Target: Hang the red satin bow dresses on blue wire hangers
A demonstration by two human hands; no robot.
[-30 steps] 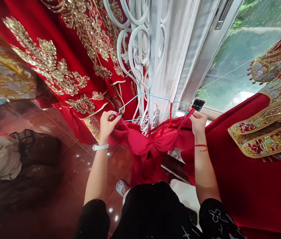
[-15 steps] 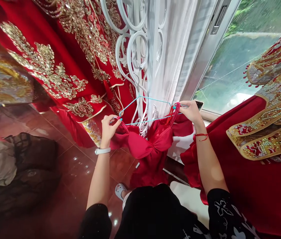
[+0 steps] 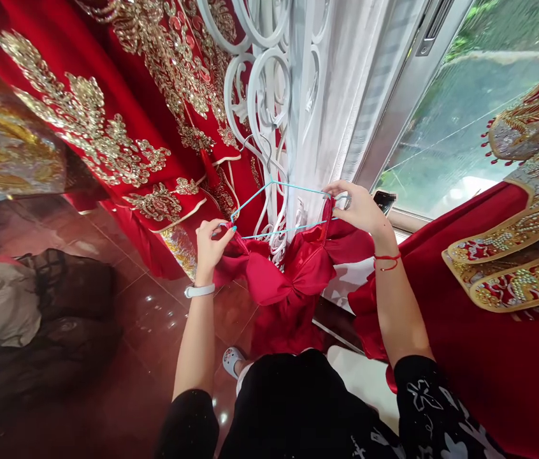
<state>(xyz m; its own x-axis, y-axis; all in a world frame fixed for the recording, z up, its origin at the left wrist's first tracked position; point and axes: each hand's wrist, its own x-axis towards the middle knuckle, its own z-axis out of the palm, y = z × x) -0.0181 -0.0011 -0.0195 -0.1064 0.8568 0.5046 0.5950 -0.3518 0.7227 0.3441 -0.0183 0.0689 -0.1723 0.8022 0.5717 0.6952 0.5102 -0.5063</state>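
The left hand [image 3: 209, 239] pinched the left end of the blue hanger [image 3: 250, 201] together with the red dress [image 3: 293, 271]. The right hand [image 3: 360, 210] was closed on the hanger's right end and a strap. The dress hung from the hanger, in front of the white grille [image 3: 260, 89].

A pale blue wire hanger [image 3: 298, 187] with a bare metal hook hangs upright, its triangle tilted slightly, left tip lower than the right. A red satin dress [image 3: 293, 271] hangs from it, glossy, with a large bow gathered across the bust and the skirt falling in folds below. A thin red strap [image 3: 329, 213] loops over the hanger's right end, where the right hand [image 3: 358, 209] pinches the wire. The left hand [image 3: 209, 241] pinches the dress's top edge at the hanger's left tip.
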